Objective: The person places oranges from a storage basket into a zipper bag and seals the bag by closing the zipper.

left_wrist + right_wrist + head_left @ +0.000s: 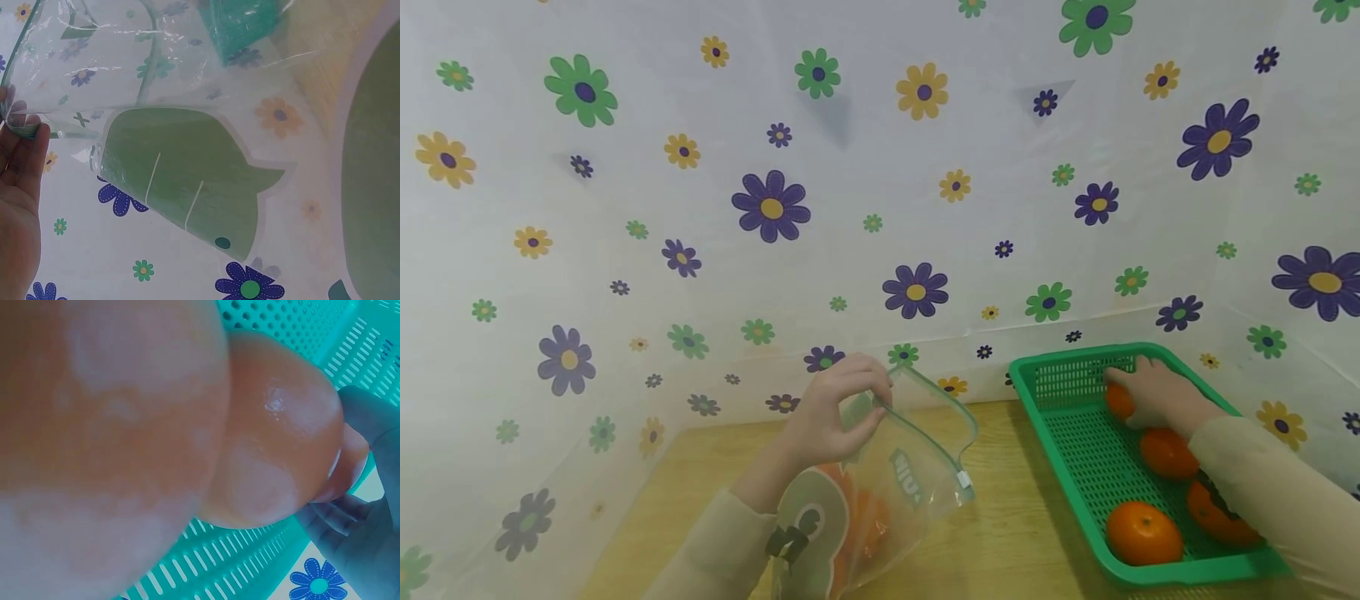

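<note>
An orange (1118, 402) lies at the far end of the green plastic basket (1078, 467), and the right hand (1157, 397) has its fingers curled over it; the right wrist view shows fingertips (350, 459) against the fruit's skin. Three more oranges (1144, 532) lie nearer in the basket. To the left, the left hand (835, 412) pinches the rim of a clear zip bag (880, 492), holding its mouth up; orange fruit shows inside. Basket and bag sit on the wooden surface (1000, 517).
</note>
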`<state>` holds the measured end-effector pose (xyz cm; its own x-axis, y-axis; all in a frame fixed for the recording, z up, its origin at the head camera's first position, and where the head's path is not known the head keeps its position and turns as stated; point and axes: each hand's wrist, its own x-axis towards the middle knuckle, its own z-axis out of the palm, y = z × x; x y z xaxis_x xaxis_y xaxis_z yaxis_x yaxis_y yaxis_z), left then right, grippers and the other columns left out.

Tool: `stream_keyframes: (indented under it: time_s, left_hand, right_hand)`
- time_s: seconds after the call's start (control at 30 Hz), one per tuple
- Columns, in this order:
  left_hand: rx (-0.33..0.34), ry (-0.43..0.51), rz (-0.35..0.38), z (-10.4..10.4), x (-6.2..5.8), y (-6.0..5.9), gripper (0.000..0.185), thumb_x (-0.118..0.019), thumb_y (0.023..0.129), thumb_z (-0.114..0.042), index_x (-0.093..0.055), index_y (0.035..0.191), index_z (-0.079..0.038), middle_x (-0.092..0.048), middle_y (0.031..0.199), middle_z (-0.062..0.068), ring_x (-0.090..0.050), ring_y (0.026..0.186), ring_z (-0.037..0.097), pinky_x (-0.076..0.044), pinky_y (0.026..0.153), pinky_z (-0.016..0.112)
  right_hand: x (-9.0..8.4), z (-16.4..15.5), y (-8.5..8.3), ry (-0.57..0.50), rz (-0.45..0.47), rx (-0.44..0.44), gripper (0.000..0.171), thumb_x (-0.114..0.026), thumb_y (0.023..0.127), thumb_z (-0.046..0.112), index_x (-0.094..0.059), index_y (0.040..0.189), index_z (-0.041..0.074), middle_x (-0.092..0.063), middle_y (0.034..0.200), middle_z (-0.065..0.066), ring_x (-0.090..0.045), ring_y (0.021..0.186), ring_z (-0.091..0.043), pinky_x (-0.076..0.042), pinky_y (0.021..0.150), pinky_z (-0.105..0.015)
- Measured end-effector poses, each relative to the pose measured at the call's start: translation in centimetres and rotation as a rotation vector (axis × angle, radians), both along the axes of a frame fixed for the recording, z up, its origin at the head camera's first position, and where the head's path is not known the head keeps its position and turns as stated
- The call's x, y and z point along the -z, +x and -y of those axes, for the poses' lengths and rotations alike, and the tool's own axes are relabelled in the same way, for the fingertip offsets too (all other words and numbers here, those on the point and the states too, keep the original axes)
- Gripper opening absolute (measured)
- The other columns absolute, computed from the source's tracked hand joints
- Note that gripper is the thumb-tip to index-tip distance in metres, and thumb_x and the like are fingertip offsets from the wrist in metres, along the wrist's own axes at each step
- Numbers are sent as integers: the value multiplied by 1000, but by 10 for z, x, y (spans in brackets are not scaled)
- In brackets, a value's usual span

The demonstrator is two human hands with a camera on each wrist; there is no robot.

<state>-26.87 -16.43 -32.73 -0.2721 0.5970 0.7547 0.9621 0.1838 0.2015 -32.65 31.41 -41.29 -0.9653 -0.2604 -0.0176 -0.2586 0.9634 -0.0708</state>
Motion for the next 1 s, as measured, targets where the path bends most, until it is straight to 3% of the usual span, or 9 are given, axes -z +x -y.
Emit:
stream_keyframes:
  time_s: [0.1,0.23,0.43,0.63,0.87,1.0]
  left_hand:
    - [-2,1,1,0,0,-1,3,-66,90,-5,-69,89,-7,-70,91,3,-65,94,20,-56,93,33]
    - [2,4,-1,0,0,-1,9,-64,95,-11,-69,89,-6,-70,91,3,-65,95,20,-56,94,34]
    - [1,3,-2,0,-1,0,4,-66,89,-4,-69,89,-7,-70,91,3,-65,94,20,-56,93,34]
    - [-2,0,-5,-1,0,0,16,-70,81,6,-69,90,-8,-70,91,3,-64,94,20,-56,92,34]
    - [3,2,-3,-1,1,-2,7,-69,86,-1,-68,89,-7,-70,91,3,-65,94,20,-56,93,34]
    - [8,6,-2,-1,1,-2,3,-66,89,-4,-69,89,-6,-70,91,4,-65,94,20,-56,92,34]
  right_hand:
    - [-1,0,-1,6,-18,-21,75,-87,77,12,-56,146,3,-47,134,-48,-50,120,-63,-56,88,-70]
    - [-3,1,-1,6,-41,-43,74,-88,75,11,-58,143,5,-49,130,-46,-52,116,-60,-59,79,-64]
    - [-7,3,1,15,-70,-61,73,-91,73,11,-60,140,7,-52,125,-43,-55,110,-55,-60,74,-58]
    - [-13,6,5,31,-69,-83,73,-90,74,10,-61,140,5,-52,125,-42,-55,110,-55,-60,76,-58]
    - [-19,9,8,44,-76,-106,76,-92,72,9,-60,141,4,-51,129,-44,-55,114,-57,-61,77,-57]
    - [-20,12,9,62,-120,-142,76,-95,69,9,-62,138,6,-55,122,-39,-57,106,-50,-61,74,-54]
